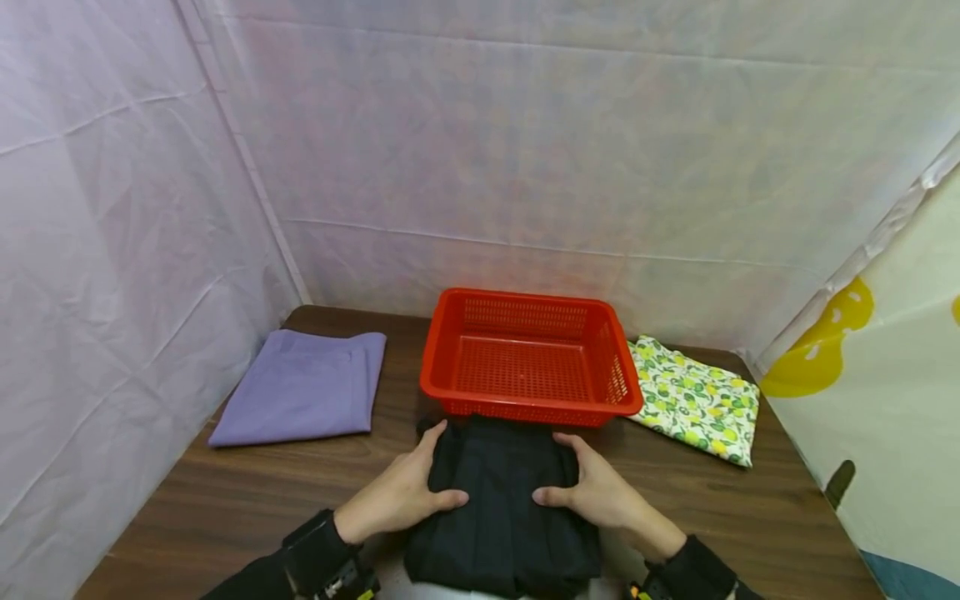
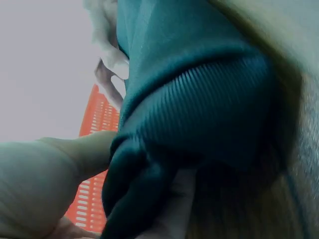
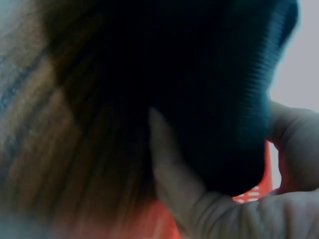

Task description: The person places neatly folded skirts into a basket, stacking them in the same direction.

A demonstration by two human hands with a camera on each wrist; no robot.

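A folded black garment [image 1: 510,508] with a ribbed band [image 2: 199,94] lies between my two hands, close in front of the red basket. My left hand [image 1: 405,492] grips its left side, thumb on top and fingers at the edge and underneath. On the opposite side my right hand [image 1: 600,492] holds it the same way, and in the right wrist view a finger [image 3: 172,159] reaches under the dark cloth. The garment's far edge overlaps the front of the basket [image 1: 517,408] in the head view. Part of my fingers is hidden beneath the cloth.
A folded purple cloth [image 1: 300,387] lies at the left of the brown wooden table [image 1: 705,517]. To the right of the basket is a folded cloth with a lemon print [image 1: 697,400], its left corner behind the basket. White sheeting [image 1: 525,150] hangs behind the table.
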